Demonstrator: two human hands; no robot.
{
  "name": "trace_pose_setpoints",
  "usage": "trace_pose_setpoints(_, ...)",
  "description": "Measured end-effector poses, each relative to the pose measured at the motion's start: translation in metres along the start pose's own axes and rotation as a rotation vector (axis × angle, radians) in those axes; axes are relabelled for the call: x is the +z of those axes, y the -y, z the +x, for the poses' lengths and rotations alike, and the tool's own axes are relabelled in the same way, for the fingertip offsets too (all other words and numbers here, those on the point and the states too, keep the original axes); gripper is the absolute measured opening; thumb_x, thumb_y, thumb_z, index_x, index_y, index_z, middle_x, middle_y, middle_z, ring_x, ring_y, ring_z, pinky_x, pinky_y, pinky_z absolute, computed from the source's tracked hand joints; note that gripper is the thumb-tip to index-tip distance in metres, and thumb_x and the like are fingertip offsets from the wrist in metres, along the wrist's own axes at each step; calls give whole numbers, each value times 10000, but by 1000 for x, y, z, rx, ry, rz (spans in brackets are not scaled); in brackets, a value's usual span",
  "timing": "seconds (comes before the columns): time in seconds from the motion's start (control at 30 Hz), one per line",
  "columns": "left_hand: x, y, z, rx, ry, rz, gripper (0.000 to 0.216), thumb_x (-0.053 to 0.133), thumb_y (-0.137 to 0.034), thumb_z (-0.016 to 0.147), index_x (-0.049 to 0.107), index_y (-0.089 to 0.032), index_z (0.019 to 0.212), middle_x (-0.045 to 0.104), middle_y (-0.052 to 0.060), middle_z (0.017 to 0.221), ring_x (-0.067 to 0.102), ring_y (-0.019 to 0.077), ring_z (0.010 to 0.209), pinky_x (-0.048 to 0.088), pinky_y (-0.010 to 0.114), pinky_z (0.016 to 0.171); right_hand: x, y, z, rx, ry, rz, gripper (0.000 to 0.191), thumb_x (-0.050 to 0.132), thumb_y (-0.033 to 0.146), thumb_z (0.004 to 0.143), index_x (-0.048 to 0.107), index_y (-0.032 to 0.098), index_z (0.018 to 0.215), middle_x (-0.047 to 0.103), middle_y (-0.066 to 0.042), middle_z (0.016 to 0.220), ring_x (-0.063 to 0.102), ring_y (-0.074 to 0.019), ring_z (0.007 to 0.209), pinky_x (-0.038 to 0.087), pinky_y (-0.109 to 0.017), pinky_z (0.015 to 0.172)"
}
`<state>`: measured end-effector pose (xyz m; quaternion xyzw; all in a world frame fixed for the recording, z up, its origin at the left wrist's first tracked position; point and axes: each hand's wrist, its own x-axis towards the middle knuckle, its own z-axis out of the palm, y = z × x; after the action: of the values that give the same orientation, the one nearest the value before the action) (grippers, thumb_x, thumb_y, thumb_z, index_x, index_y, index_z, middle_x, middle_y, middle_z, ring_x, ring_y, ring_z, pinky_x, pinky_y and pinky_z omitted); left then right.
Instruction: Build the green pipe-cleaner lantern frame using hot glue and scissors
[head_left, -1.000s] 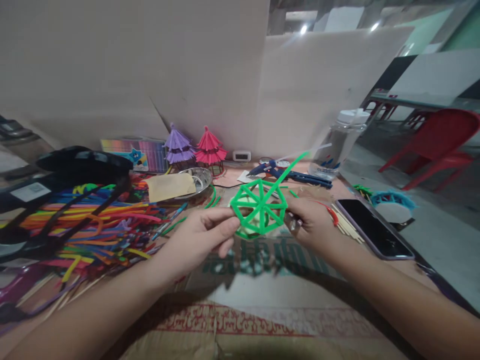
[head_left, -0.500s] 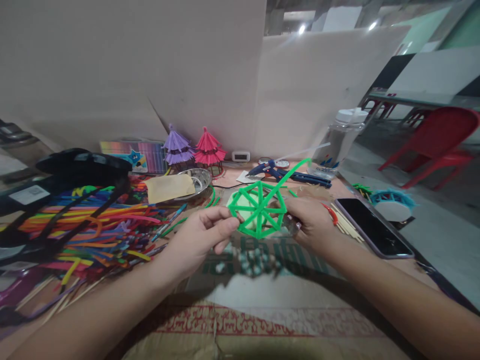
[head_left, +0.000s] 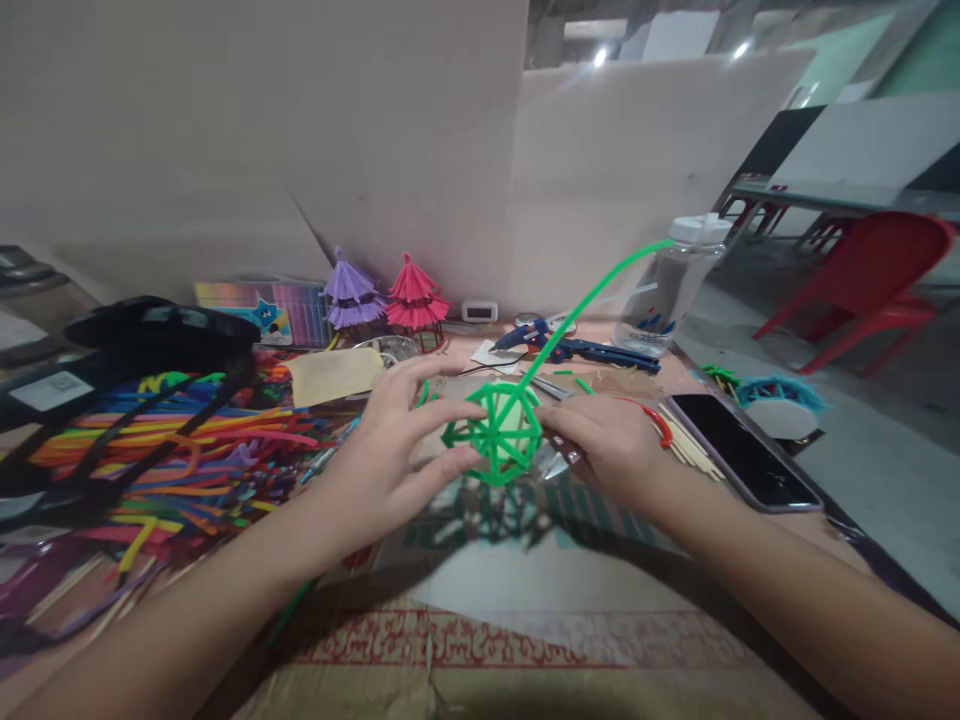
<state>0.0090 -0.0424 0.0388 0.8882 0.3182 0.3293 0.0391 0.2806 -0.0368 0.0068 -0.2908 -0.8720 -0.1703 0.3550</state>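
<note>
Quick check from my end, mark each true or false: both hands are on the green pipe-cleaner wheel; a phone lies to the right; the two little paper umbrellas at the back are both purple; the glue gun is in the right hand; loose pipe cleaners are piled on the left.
1. Both hands hold the green wheel: true; left hand and right hand grip opposite sides.
2. A phone lies to the right: true.
3. Both umbrellas are purple: false; one purple umbrella, one pink umbrella.
4. Glue gun in the right hand: false; the glue gun lies on the table behind.
5. Pipe cleaners piled left: true.
</note>
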Motion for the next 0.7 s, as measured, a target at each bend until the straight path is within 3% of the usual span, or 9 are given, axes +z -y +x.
trace_pose_setpoints(0.1, 3, 0, -1, 47, 97, -19, 157, 585, -243, 972, 677, -240, 1098, 429, 95, 1529, 298, 296, 1479, 272, 591, 1209, 0, 5, -1, -65, 15, -54, 214, 453, 83, 958, 636, 178, 1015, 692, -15, 728, 594, -162, 635, 372, -292, 595)
trace_pose_setpoints(0.23, 7, -2, 0, -31, 191, -154, 168, 540, -251, 995, 672, -211, 899, 459, 82, 1531, 341, 271, 1472, 309, 576, 1203, 1, 7, -2, -115, 45, -73, 211, 431, 99, 991, 624, 161, 1050, 706, -41, 782, 603, -178, 674, 394, -306, 621)
trace_pose_setpoints(0.53, 12, -3, 1, -70, 134, -192, 199, 550, -286, 992, 676, -214, 856, 525, 75, 1431, 432, 247, 1400, 354, 501, 1182, 2, 6, -3, -124, 37, -57, 227, 414, 93, 1000, 626, 156, 1052, 677, -32, 747, 589, -165, 667, 368, -295, 611)
trace_pose_setpoints(0.7, 11, 3, 0, -8, 90, -32, 214, 482, -221, 1010, 690, -220, 960, 542, 81, 1431, 414, 258, 1412, 330, 491, 1190, 9, 5, -8, -28, 81, 44, 219, 468, 92, 951, 645, 178, 1046, 706, -44, 796, 621, -173, 721, 404, -281, 654)
